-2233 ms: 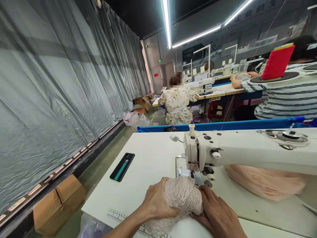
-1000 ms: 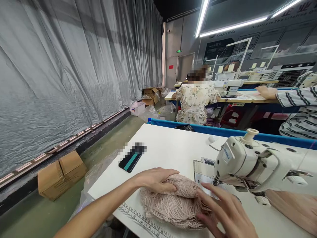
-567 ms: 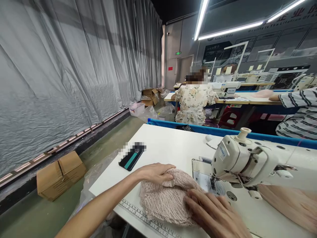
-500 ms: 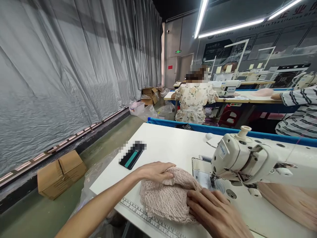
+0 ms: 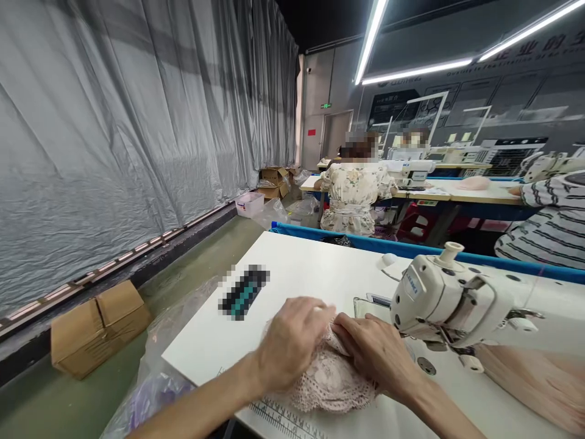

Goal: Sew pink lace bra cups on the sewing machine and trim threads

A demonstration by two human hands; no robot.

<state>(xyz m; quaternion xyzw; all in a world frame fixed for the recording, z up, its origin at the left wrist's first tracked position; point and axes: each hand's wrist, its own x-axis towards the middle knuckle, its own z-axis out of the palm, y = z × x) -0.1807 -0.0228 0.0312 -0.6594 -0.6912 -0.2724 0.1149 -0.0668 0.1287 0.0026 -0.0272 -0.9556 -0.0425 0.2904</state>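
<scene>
Two hands on one pink knit piece (image 5: 331, 381). It lies on the white table (image 5: 297, 268), just left of the sewing machine (image 5: 457, 302). Left hand (image 5: 295, 341) lies palm down over the left part of the knit, fingers curled and pressing; I cannot tell if it pinches the fabric. Right hand (image 5: 372, 350) lies on the right part, fingers bent toward the left hand, fingertips meeting near the top edge of the piece. Both press down, nothing lifted.

Risks, as judgement:
- Right hand is near the machine head; the needle area is hidden behind the head, so fingers could stray under it if the knit gets fed in carelessly.
- The knit is loose and open-textured, likely stretchy; uneven pressure from the two hands could skew or bunch it, and the loops could snag on the metal plate (image 5: 365, 305).
- The piece overlaps the front edge near the ruler strip (image 5: 287, 421); a slack grip could let it slide off toward the plastic bag (image 5: 155, 396) below.
- A phone (image 5: 242, 292) lies close to the left hand, near the table's left side; a sweep of the forearm could knock it off.
- More pink fabric (image 5: 539, 384) sits under the machine arm at right and could get mixed up or caught.

Writing: blue brand lettering on the machine head, too small to read. Large characters on the far wall (image 5: 539, 42), blurred. Green exit sign (image 5: 326, 105) over the door, text not legible. Ruler marks printed at the table front, digits unreadable. Phone is pixelated.
</scene>
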